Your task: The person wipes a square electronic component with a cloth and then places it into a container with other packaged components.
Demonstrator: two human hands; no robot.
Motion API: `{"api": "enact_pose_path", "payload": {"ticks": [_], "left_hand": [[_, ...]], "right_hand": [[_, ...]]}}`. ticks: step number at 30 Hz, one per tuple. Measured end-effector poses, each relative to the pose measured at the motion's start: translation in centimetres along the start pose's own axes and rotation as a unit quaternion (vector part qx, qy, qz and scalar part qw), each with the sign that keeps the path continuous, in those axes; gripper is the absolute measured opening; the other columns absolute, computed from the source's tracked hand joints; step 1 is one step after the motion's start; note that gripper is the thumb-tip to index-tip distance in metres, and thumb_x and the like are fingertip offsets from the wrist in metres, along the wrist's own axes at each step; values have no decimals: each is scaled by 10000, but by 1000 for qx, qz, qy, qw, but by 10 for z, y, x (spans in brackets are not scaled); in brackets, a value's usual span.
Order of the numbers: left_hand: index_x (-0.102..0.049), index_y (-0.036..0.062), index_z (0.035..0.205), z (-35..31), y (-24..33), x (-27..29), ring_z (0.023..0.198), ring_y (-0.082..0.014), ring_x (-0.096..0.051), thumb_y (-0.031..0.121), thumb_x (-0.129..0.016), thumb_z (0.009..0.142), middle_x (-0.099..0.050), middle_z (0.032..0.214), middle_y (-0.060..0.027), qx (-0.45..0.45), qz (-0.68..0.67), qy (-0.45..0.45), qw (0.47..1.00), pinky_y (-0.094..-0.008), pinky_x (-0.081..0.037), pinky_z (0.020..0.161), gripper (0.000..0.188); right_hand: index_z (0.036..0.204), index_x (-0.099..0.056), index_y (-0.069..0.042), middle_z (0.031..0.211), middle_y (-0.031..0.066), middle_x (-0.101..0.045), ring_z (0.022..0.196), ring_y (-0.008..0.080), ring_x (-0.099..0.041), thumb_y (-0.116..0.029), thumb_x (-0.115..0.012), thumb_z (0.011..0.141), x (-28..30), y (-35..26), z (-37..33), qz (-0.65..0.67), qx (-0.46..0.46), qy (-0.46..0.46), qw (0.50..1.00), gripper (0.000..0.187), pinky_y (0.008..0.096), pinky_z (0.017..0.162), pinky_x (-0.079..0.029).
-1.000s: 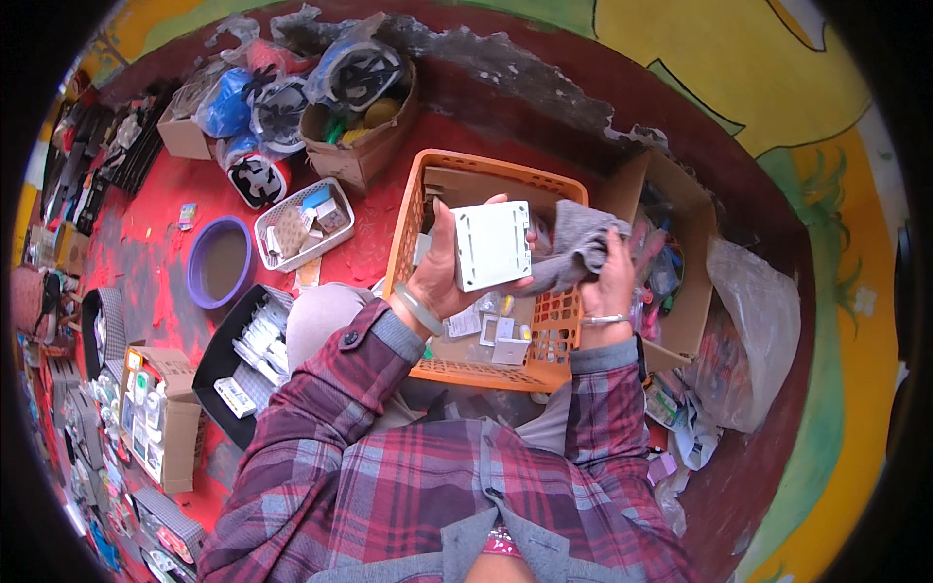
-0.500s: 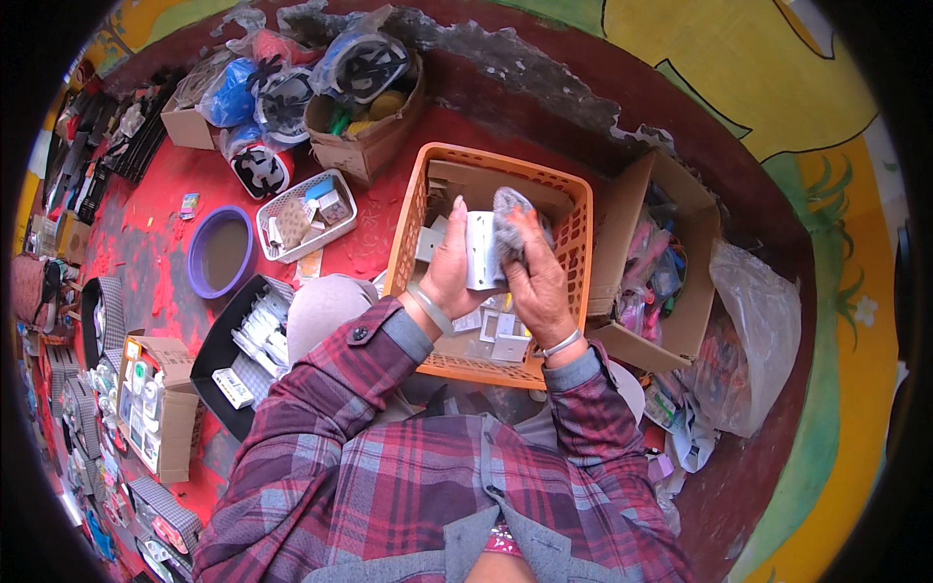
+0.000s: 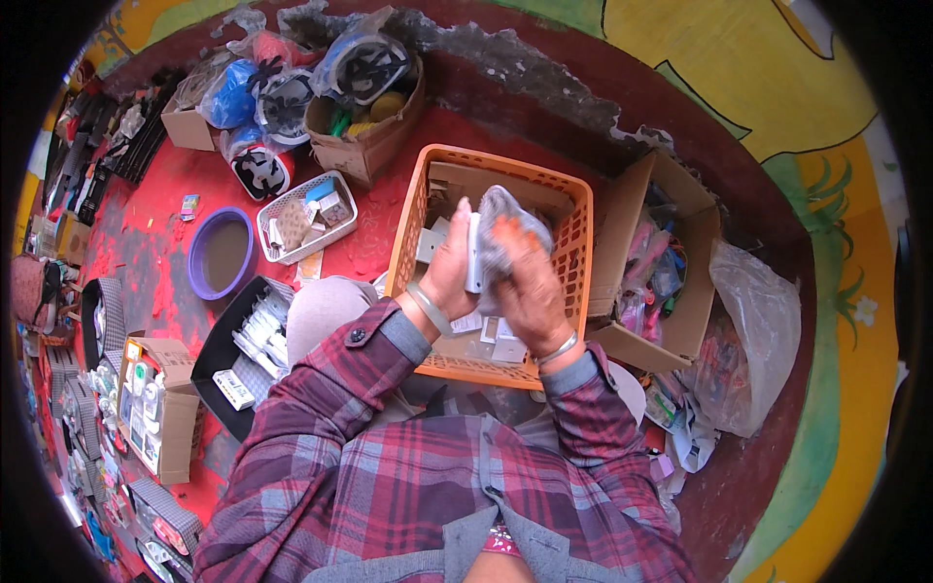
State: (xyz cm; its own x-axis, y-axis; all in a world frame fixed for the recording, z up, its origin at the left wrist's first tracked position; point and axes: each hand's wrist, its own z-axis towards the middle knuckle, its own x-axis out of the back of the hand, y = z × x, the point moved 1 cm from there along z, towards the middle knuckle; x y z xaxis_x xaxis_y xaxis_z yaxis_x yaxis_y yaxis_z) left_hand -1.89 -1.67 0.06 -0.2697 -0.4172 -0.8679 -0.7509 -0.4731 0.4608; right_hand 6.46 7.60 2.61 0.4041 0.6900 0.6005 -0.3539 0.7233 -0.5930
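Over the orange plastic basket (image 3: 486, 371), my left hand (image 3: 448, 272) grips a white rectangular piece (image 3: 473, 260) along its left side. Much of that piece is hidden behind a grey cloth (image 3: 499, 209) with an orange patch. My right hand (image 3: 533, 296) presses the cloth against the white piece, its fingers curled around the fabric. Below the hands, several small white boxes (image 3: 507, 348) lie inside the basket.
An open cardboard box (image 3: 607, 262) of coloured packets stands right of the basket. To the left are a white tray (image 3: 309, 238), a purple-rimmed basin (image 3: 194, 255) and a black bin (image 3: 219, 394) of white packages. Bagged helmets (image 3: 284, 105) sit farther back.
The right hand and cloth have shifted across the white piece, covering more of its face. The white piece now shows narrower, almost edge-on. My left hand has barely moved.
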Motion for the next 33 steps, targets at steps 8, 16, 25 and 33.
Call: {"api": "enact_pose_path", "payload": {"ticks": [8, 16, 25, 33], "left_hand": [[-405, 30, 1280, 0, -5, -4, 1046, -212, -542, 594, -236, 898, -547, 1161, -90, 42, 8, -44, 998, -350, -415, 940, 702], [-394, 87, 1277, -5, 15, -11, 999, -305, -564, 654, -176, 866, -550, 1112, -156, 69, -38, -85, 993, -490, -481, 799, 733], [-481, 89, 1182, -2, 2, -13, 996, -263, -561, 645, -217, 872, -559, 1118, -103, 55, -79, -5, 995, -437, -437, 897, 689], [-538, 92, 1059, -3, 7, -4, 900, -201, -591, 575, -288, 902, -601, 990, -73, 41, -69, -7, 997, -341, -488, 828, 566]], "right_hand": [[1242, -476, -56, 1241, 155, -506, 1215, 281, -428, 61, -462, 771, 7, 14, 11, 31, -36, 58, 997, 486, 357, 1015, -311], [1142, -493, -34, 1055, 50, -561, 940, 150, -540, -119, -417, 933, 48, 74, -7, 411, -302, 342, 790, 238, 288, 838, -434], [1250, -476, -82, 1288, 158, -466, 1248, 338, -380, -25, -555, 784, 4, 21, 0, -7, -38, 14, 999, 477, 412, 1045, -265], [1247, -475, -80, 1278, 148, -476, 1231, 318, -407, 22, -549, 728, 0, 5, 3, -1, 5, -58, 998, 534, 441, 1038, -271]]}}
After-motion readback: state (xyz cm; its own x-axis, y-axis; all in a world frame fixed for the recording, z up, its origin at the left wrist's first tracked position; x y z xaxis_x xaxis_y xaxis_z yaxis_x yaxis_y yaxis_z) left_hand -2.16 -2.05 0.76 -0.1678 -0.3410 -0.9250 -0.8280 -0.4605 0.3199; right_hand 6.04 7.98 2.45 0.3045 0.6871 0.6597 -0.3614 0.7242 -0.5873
